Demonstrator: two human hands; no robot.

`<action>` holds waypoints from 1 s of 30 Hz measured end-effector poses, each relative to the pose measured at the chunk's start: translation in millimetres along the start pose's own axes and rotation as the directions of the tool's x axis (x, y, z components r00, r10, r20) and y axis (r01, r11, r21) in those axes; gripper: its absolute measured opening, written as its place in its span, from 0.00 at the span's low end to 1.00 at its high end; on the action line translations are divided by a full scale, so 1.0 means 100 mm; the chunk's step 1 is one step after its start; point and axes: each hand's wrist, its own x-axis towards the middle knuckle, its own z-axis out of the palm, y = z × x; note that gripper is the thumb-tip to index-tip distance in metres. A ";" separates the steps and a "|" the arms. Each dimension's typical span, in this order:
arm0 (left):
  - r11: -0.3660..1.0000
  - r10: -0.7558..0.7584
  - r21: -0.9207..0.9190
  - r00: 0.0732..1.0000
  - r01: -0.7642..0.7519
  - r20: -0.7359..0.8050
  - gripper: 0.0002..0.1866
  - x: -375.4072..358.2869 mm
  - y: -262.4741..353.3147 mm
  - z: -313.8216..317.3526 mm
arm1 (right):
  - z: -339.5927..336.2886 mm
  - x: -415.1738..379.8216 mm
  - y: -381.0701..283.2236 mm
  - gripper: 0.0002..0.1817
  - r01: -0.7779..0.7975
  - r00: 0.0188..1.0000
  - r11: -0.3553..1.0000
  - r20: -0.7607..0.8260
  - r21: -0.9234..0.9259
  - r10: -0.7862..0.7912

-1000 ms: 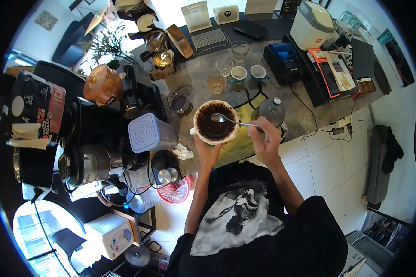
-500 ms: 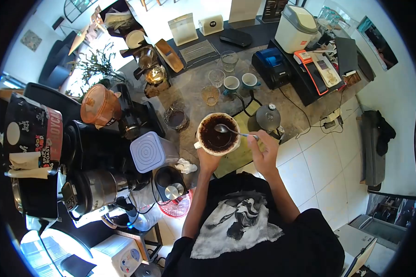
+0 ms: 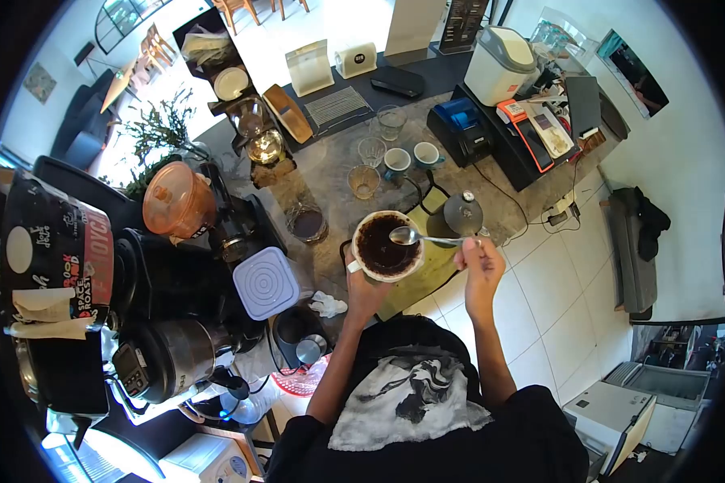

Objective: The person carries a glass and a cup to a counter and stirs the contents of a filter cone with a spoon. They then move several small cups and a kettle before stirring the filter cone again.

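My left hand (image 3: 367,295) is closed round the near lower side of a wide white cup (image 3: 396,278), whose small handle sticks out at the left. Dark coffee (image 3: 381,251) fills the cup, with brown grounds clinging along the inner wall. A metal spoon (image 3: 441,241) is pinched by the end of its handle in my right hand (image 3: 482,272), to the right of the cup. The spoon's bowl overlaps the right part of the coffee. Below the cup lies a green cloth or mat (image 3: 417,283), and a grey lidded grinder-like canister (image 3: 464,216) stands just beyond my right hand.
Glasses (image 3: 364,182) and two blue cups (image 3: 396,163) stand farther back on the counter (image 3: 330,173). A glass of dark liquid (image 3: 307,223), a lidded plastic tub (image 3: 266,282) and a crumpled tissue (image 3: 328,304) are at the left. A receipt printer (image 3: 461,129) sits at the right.
My right hand and the spoon have moved right relative to the cup, the spoon's bowl now nearer its right side. My left hand keeps its hold. The whole view has shifted slightly.
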 end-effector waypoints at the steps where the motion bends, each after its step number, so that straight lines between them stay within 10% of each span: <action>1: 0.999 0.023 0.025 1.000 -0.023 0.008 0.43 -0.01 0.03 -0.02 | 0.02 0.05 -0.02 0.09 -0.001 1.000 1.000 0.008 -0.005 0.001; 5: 0.999 0.032 -0.035 0.999 -0.034 -0.041 0.50 -0.07 0.19 -0.10 | 0.17 0.36 -0.07 0.12 -0.108 0.990 0.972 0.108 0.209 0.087; 11: 0.992 0.077 0.103 0.996 -0.072 -0.045 0.56 -0.16 0.20 -0.18 | 0.95 1.05 -0.06 0.13 0.025 0.868 0.990 0.494 -0.140 0.047; 18: 0.996 0.007 0.092 0.999 -0.011 0.047 0.59 -0.23 0.24 -0.19 | 1.91 1.35 0.68 0.13 0.555 0.542 0.735 0.840 -0.390 0.036; 25: 0.997 -0.052 0.059 0.995 0.047 0.083 0.57 -0.13 0.18 -0.18 | 2.07 1.32 1.08 0.15 0.700 0.421 0.585 0.898 -0.411 0.127; 30: 0.985 -0.169 -0.028 0.984 0.171 0.054 0.49 -0.06 0.56 -0.14 | 2.07 1.63 0.84 0.17 0.666 0.132 0.637 0.901 -0.389 0.412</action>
